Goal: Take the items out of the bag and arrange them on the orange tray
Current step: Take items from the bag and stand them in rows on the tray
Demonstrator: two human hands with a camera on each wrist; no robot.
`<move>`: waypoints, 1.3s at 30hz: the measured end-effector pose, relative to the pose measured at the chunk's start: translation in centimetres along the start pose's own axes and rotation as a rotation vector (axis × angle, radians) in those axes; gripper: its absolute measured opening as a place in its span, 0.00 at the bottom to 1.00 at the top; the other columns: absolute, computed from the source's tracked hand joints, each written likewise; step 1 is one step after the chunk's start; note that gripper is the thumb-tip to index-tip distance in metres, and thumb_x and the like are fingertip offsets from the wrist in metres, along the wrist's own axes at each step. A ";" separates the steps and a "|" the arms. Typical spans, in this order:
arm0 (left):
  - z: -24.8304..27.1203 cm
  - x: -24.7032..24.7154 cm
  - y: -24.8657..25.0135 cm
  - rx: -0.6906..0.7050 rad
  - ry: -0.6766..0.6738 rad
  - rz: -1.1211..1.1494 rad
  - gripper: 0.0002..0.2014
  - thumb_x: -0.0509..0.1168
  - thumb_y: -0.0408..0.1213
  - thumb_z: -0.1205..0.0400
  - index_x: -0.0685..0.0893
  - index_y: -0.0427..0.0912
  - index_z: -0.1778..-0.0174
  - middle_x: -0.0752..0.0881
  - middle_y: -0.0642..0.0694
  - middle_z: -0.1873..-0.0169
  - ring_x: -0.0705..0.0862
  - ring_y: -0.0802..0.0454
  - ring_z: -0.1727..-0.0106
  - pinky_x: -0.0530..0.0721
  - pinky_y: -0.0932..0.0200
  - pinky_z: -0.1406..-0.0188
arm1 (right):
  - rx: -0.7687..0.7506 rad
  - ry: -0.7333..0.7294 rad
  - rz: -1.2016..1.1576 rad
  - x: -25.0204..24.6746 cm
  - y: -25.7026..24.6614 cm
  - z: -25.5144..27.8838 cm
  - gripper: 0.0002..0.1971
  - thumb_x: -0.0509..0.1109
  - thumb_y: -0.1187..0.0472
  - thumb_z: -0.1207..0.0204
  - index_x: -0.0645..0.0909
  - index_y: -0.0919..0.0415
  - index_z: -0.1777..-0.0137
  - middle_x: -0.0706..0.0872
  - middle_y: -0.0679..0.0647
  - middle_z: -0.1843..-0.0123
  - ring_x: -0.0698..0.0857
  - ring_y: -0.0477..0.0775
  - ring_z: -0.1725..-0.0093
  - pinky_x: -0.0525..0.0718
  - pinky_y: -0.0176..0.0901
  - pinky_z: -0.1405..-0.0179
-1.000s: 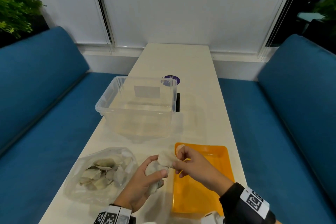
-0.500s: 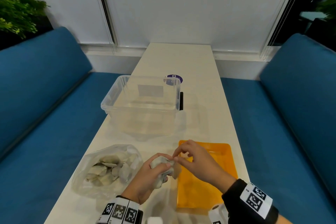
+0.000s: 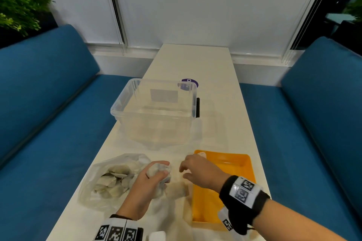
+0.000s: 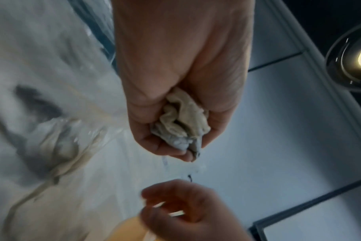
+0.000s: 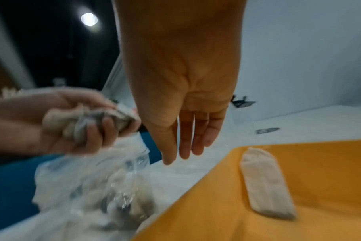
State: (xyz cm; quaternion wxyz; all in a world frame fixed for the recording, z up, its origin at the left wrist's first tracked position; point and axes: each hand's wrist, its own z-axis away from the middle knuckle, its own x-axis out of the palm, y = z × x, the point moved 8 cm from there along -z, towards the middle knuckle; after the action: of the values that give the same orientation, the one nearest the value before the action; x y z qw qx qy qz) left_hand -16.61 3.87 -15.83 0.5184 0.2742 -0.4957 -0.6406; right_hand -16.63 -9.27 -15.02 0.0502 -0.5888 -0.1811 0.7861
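The right hand (image 3: 197,172), fingers now loose and empty after leaving one pouch (image 5: 267,183) on the orange tray (image 3: 242,162), is returning toward the bunch of pouches (image 3: 158,171) the left hand (image 3: 148,184) is clutching.

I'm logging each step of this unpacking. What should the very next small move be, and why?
Probably the right hand reaches back to the bundle to pull one piece free. The left hand grips several crumpled pale pieces, the right hand is open and holds nothing, and only one piece lies on the tray.
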 end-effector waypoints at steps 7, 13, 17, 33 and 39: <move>1.5 -3.5 2.9 0.101 0.060 0.085 0.25 0.73 0.49 0.45 0.86 0.45 0.51 0.86 0.48 0.64 0.84 0.52 0.62 0.80 0.60 0.58 | -0.073 -0.333 0.242 4.4 -3.1 -3.9 0.14 0.63 0.68 0.22 0.78 0.67 0.37 0.81 0.65 0.40 0.79 0.66 0.39 0.75 0.51 0.49; 2.4 -4.7 2.5 0.105 0.099 0.133 0.21 0.74 0.48 0.46 0.88 0.49 0.57 0.87 0.43 0.62 0.84 0.46 0.59 0.78 0.55 0.55 | -0.012 -0.384 0.302 7.0 -3.6 -5.2 0.13 0.66 0.62 0.23 0.78 0.68 0.41 0.82 0.65 0.45 0.82 0.68 0.47 0.73 0.49 0.57; 2.6 -4.6 1.9 0.091 0.111 0.135 0.18 0.74 0.44 0.40 0.88 0.46 0.54 0.87 0.40 0.60 0.83 0.44 0.58 0.78 0.53 0.55 | 0.012 -0.384 0.293 7.4 -3.5 -5.2 0.12 0.61 0.63 0.21 0.80 0.68 0.42 0.84 0.65 0.44 0.83 0.68 0.45 0.73 0.48 0.57; 0.5 -0.2 0.1 -0.002 -0.055 0.050 0.15 0.72 0.37 0.30 0.85 0.39 0.47 0.83 0.41 0.61 0.82 0.49 0.62 0.81 0.60 0.61 | 0.058 0.193 -0.127 -6.6 3.7 4.1 0.07 0.65 0.54 0.21 0.81 0.54 0.47 0.85 0.49 0.52 0.80 0.47 0.56 0.81 0.38 0.55; 0.6 0.7 -0.4 -0.028 -0.085 0.023 0.19 0.71 0.41 0.35 0.85 0.40 0.49 0.81 0.40 0.61 0.80 0.45 0.59 0.77 0.57 0.61 | 0.214 0.297 -0.213 -5.9 9.7 5.7 0.06 0.66 0.60 0.21 0.83 0.56 0.49 0.81 0.45 0.56 0.77 0.42 0.59 0.74 0.26 0.62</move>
State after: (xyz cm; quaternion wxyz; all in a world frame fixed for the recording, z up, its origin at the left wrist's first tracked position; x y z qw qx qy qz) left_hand -17.55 3.42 -15.89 0.5079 0.2338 -0.5114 -0.6526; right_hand -18.90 -21.30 -11.65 0.2214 -0.6670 -0.1486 0.6957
